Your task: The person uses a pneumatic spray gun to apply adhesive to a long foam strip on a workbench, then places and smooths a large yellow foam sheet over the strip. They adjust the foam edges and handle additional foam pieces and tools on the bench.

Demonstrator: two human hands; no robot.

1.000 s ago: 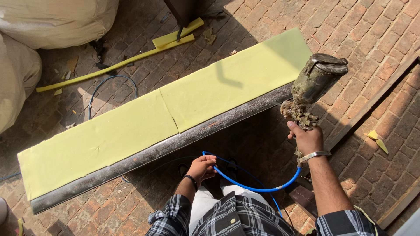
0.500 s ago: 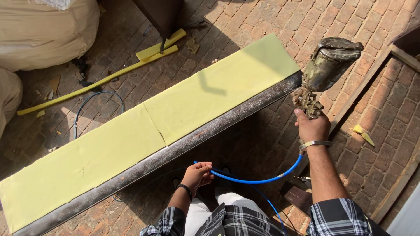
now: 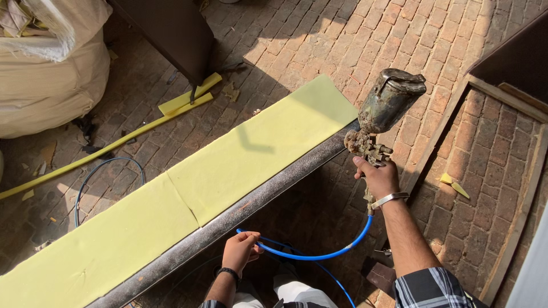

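Observation:
My right hand (image 3: 379,178) grips a grimy spray gun (image 3: 381,111) with a metal cup on top, held at the right end of a long board. Two pale yellow foam sheets (image 3: 188,188) lie end to end on that board, whose dark front edge (image 3: 251,205) faces me. A blue air hose (image 3: 319,254) curves from under the gun down to my left hand (image 3: 241,251), which is closed around it just below the board's edge. A silver bracelet is on my right wrist and a dark band on my left.
Brick paving lies all around. A big whitish sack (image 3: 51,74) sits at the top left, a dark panel (image 3: 171,31) stands behind the board, and yellow foam strips (image 3: 114,140) and scraps lie on the bricks. Wooden frame pieces (image 3: 514,148) lie at the right.
The view has shifted left along the board. My right hand keeps the spray gun by the board's right end; my left hand still holds the hose, now slightly lower.

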